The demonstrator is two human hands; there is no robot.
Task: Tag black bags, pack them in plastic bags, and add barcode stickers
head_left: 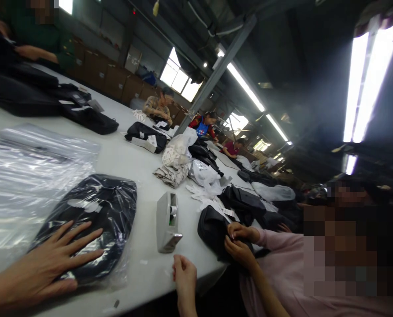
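Under the spread fingers of my left hand [67, 255] lies a black bag [113, 207] wrapped in clear plastic, flat on the white table. My palm presses lightly on its near left side. My right hand [185, 281] is over the table's front edge, with fingers curled together in a pinch; whatever they hold, if anything, is too small to make out. Just beyond it stands a grey tape dispenser [163, 224], apart from my fingers.
Clear plastic bags [27, 176] are layered at the left. Black bags [80, 105] lie farther back. Paper tags [173, 171] are heaped mid-table. At my right a co-worker in a pink sleeve [279, 240] handles another black bag [213, 229]. Other people work along the table.
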